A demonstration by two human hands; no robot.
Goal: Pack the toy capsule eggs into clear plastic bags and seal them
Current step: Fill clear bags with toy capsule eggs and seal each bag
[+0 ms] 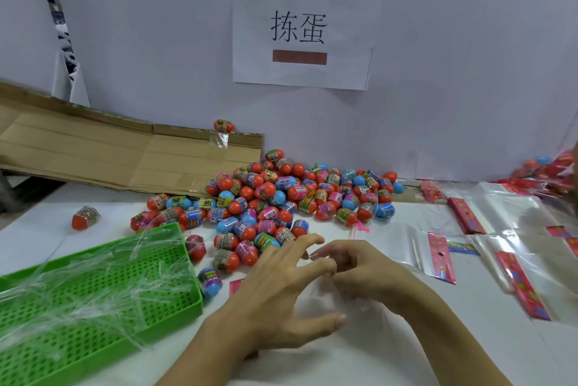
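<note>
A heap of toy capsule eggs (297, 195), red, blue and pink, lies on the white table behind my hands. Both hands meet over a clear plastic bag (316, 295) lying flat at the table's front; its film is hard to make out. My left hand (275, 288) is spread over the bag with fingers and thumb apart. My right hand (362, 270) has its fingers curled and pinches the bag's film near my left fingertips. A pink header edge (234, 287) peeks out beneath my left hand. No egg is in either hand.
A green perforated tray (175, 301) with several clear peel strips sits front left. Flattened cardboard (109, 154) leans at back left. Empty clear bags with pink-red headers (441, 257) lie at the right, filled bags (556, 170) at far right. A stray egg (85, 217) lies left.
</note>
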